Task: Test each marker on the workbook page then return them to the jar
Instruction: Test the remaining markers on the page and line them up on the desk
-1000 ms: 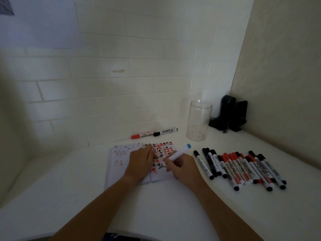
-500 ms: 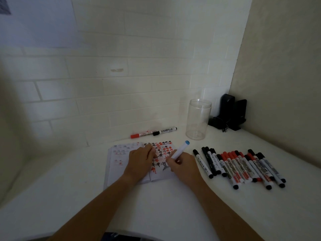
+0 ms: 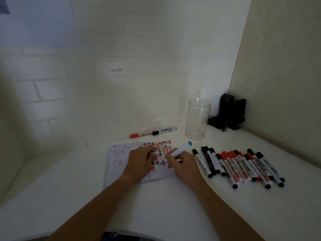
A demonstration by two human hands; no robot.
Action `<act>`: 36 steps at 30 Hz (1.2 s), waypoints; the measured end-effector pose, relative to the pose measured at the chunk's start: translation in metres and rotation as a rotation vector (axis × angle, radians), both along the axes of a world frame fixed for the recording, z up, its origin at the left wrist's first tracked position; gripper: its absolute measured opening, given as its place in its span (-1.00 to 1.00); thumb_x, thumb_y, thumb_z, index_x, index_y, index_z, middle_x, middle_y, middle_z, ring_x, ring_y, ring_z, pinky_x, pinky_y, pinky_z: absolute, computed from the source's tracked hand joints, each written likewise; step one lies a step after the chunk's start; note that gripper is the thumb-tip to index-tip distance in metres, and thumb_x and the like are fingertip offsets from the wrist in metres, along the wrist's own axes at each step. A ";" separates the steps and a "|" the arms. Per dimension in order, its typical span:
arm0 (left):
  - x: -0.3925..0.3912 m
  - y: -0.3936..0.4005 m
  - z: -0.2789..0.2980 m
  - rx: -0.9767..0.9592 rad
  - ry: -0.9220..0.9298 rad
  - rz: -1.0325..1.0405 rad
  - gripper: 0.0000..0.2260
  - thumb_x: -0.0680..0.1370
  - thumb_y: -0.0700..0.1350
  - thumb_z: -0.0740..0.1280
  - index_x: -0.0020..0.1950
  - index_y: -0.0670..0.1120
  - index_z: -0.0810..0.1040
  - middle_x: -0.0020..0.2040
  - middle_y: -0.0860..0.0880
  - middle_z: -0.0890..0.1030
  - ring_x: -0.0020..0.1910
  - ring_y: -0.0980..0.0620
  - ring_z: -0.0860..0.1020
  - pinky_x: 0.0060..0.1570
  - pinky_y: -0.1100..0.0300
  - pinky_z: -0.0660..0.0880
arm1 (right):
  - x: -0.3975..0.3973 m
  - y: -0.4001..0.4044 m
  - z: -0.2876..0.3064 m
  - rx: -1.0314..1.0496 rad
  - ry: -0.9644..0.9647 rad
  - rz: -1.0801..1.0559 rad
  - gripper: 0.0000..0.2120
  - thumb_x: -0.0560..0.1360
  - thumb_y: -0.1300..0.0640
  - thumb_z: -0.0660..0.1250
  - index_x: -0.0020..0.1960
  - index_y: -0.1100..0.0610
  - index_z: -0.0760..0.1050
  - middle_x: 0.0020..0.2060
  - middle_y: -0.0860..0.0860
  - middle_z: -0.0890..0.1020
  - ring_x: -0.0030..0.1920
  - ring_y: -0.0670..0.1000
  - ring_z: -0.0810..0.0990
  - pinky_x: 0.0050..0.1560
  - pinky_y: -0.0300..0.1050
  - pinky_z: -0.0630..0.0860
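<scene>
A: What is the biggest thing here?
B: The white table. It sits in a corner of white brick walls.

A: What is on it?
B: An open workbook lies in the middle. Its right page has red and black marks.

A: And the jar?
B: The clear jar stands upright behind the workbook, to the right. I see nothing in it. A black stand is in the corner just beside it.

A: Where are the markers?
B: A row of red and black markers lies right of the workbook. Two more markers lie by the back wall.

A: What do the hands do?
B: The left hand rests on the workbook, fingers curled a little, holding the page down. The right hand pinches a white marker with a blue end. Its tip touches the right page.
</scene>
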State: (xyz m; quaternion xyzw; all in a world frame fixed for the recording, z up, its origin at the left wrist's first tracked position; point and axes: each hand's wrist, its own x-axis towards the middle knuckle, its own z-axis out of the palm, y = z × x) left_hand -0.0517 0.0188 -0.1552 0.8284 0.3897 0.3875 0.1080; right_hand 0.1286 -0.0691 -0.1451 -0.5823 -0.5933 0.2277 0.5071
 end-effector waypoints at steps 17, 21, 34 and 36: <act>-0.001 0.000 0.001 -0.035 0.004 -0.018 -0.93 0.58 -0.07 0.40 -0.04 0.08 0.54 -0.20 0.14 0.64 -0.21 0.27 0.57 -0.09 0.22 0.52 | 0.000 -0.007 0.009 0.129 0.131 -0.016 -0.91 0.63 0.18 0.34 0.00 0.11 0.62 -0.26 -0.02 0.67 -0.56 0.06 0.52 -0.53 -0.15 0.43; -0.001 -0.002 0.002 -0.004 -0.017 -0.091 -0.96 0.59 -0.07 0.39 -0.01 0.06 0.55 -0.15 0.15 0.62 -0.13 0.23 0.56 -0.10 0.22 0.51 | 0.000 -0.007 0.008 0.111 0.154 0.010 -0.92 0.63 0.13 0.36 0.08 0.03 0.62 -0.16 0.01 0.70 -0.54 0.13 0.55 -0.51 -0.15 0.45; -0.001 -0.005 0.003 -0.006 -0.048 -0.231 -0.94 0.62 -0.11 0.36 0.07 0.02 0.57 -0.07 0.14 0.61 -0.05 0.22 0.54 -0.07 0.38 0.43 | 0.001 -0.008 0.008 0.095 0.121 0.064 -0.91 0.63 0.14 0.35 0.08 0.04 0.63 -0.27 0.02 0.68 -0.52 0.08 0.51 -0.49 -0.18 0.41; -0.002 -0.008 0.003 0.001 -0.058 -0.270 -0.92 0.63 -0.12 0.33 0.11 0.00 0.57 -0.05 0.13 0.61 -0.05 0.19 0.55 -0.05 0.36 0.45 | -0.001 -0.008 0.009 0.065 0.093 0.084 -0.90 0.62 0.11 0.38 0.10 0.03 0.64 -0.33 -0.05 0.66 -0.51 0.05 0.53 -0.48 -0.21 0.41</act>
